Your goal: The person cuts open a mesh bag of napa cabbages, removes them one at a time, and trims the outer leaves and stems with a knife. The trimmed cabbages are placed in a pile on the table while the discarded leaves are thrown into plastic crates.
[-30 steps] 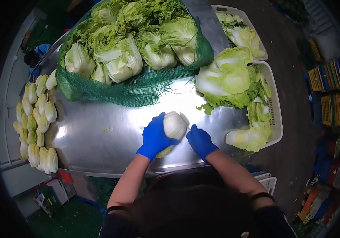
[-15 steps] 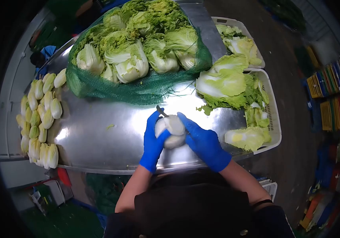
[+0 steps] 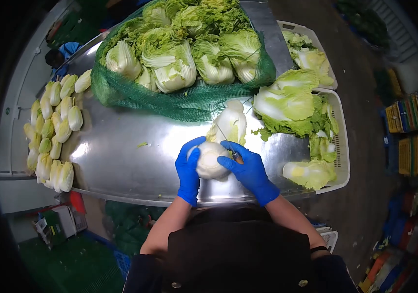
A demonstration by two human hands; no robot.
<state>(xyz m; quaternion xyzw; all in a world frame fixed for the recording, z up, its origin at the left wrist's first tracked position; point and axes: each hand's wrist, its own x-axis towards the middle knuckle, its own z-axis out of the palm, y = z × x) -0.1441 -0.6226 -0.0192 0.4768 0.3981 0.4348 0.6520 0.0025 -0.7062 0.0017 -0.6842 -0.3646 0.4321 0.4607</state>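
A Napa cabbage (image 3: 210,163) stands with its pale cut base toward me near the table's front edge. My left hand (image 3: 188,168), in a blue glove, is wrapped around its left side. In my blue-gloved right hand (image 3: 252,173) is a knife (image 3: 238,158) with an orange-brown handle; its thin blade points up and left. That hand's fingers also rest against the cabbage's right side. A loose cabbage leaf (image 3: 232,123) lies just beyond the cabbage, partly behind the blade.
Whole cabbages (image 3: 172,66) lie in a green net bag (image 3: 170,108) at the back. Several small trimmed cabbages (image 3: 55,122) are grouped at the left. Leaves (image 3: 287,100) overhang a white crate (image 3: 343,146) on the right, with another crate (image 3: 311,30) behind. A person (image 3: 55,57) is at the far left.
A leaf now lies loose beyond the cabbage. The knife has come to the cabbage's right side, and the round base shows more fully. The whole view has shifted slightly.
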